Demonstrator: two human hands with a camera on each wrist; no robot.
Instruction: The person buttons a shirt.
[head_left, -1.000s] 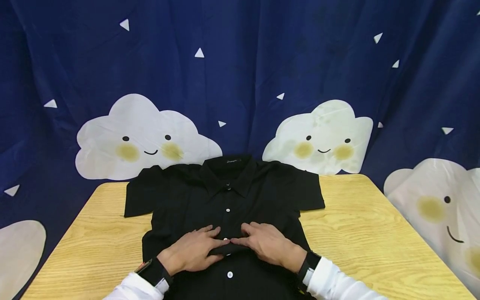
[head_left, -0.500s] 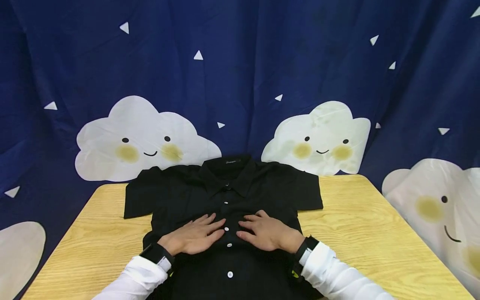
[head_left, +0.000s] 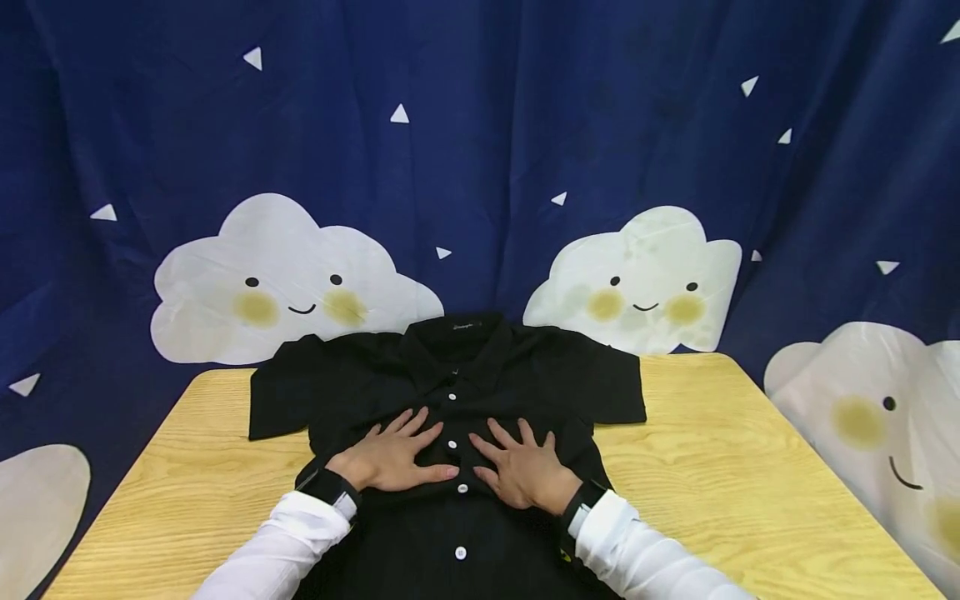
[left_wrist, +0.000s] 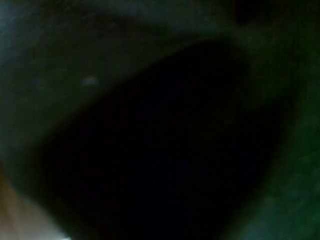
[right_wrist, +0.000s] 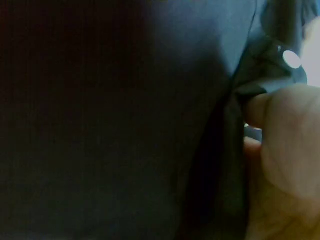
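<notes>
A black short-sleeved shirt [head_left: 420, 533] lies front up on the wooden table, its collar [head_left: 457, 354] toward the back and a row of white buttons down the middle. My left hand [head_left: 393, 458] rests on the chest left of the buttons, fingers spread and thumb pointing at the placket. On the other side of the buttons my right hand [head_left: 525, 468] lies on the cloth with its fingers spread too. In the right wrist view the hand [right_wrist: 290, 150] shows at the right edge beside a white button [right_wrist: 291, 59]. Dark cloth and shadow fill most of the left wrist view.
The light wooden table [head_left: 720, 467] shows on both sides of the shirt, its far edge against a dark blue curtain [head_left: 480, 125] printed with smiling clouds and white triangles. Both wrists carry black straps below white sleeves.
Both hands were together at a button on the placket. They have come apart, spread their fingers flat and moved slightly up the shirt's chest.
</notes>
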